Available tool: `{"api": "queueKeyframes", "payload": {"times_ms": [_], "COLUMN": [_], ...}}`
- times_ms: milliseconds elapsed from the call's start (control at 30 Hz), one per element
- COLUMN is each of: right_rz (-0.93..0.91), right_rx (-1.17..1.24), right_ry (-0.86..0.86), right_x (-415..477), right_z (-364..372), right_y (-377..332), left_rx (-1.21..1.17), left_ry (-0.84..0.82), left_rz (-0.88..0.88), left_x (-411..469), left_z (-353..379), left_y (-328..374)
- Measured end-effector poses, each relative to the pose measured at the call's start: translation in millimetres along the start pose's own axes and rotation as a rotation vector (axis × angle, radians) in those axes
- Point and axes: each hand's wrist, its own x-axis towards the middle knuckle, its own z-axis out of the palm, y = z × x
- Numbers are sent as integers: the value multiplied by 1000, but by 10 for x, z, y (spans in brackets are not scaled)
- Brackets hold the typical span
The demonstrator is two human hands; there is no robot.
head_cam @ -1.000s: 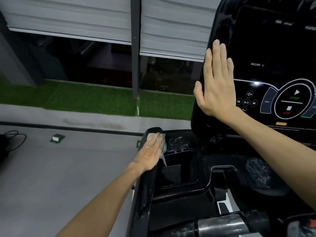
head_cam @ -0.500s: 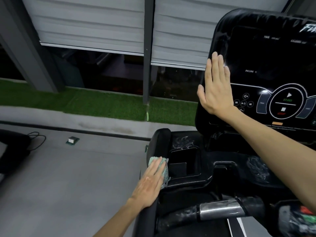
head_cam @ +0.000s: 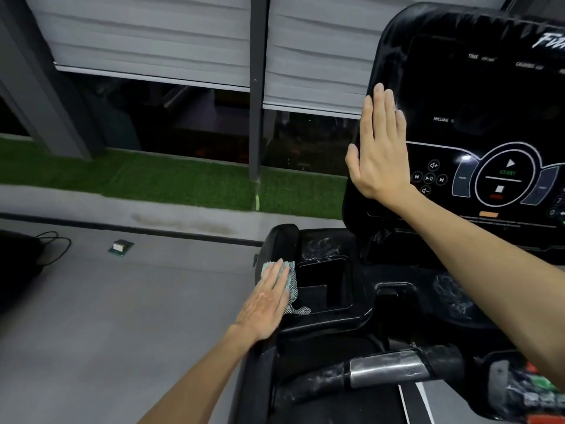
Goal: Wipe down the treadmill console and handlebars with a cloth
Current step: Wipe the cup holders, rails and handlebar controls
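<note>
Cloth (head_cam: 290, 281) pressed on left handlebar (head_cam: 279, 240) under flat left hand (head_cam: 264, 307), right hand (head_cam: 379, 154) spread on console (head_cam: 489, 87)

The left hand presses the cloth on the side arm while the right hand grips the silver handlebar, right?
Not quite. In the head view the right hand lies flat against the console, not on the silver handlebar. The left hand does press the cloth on the side arm.

Left hand (head_cam: 264, 304), right hand (head_cam: 380, 151): bare, long slim fingers. Left forearm (head_cam: 198, 377), right forearm (head_cam: 489, 270): bare right up to frame edge. Tendon ridges show on back of left hand. Nails too small to judge.
</note>
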Motion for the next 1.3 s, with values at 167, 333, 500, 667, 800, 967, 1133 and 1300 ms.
{"api": "queueKeyframes", "payload": {"times_ms": [167, 333, 500, 667, 800, 967, 1133, 1300], "right_rz": [5, 29, 77, 20, -87, -74, 89, 115], "right_rx": [1, -27, -58, 60, 169, 232, 266, 260], "right_ry": [-21, -91, -163, -244, -395, -532, -572, -753], "right_x": [-8, -21, -66, -749, -1544, -2139, -2230, -2295], "right_z": [-26, -76, -168, -225, -276, -407, -590, -591], "right_y": [-12, -31, -109, -216, -214, -117, -173, -429], "left_rx": [22, 13, -1, -25, -53, -70, -63, -28], "left_ry": [-1, -11, 3, 2, 20, 61, 69, 29], "left_rz": [3, -7, -28, -51, -53, -88, -105, -71], "left_x": [100, -82, -279, -375, -372, -271, -179, -229], "left_z": [-20, 15, 48, 41, 100, 85, 70, 85], "left_y": [14, 26, 32, 77, 27, 48, 62, 49]}}
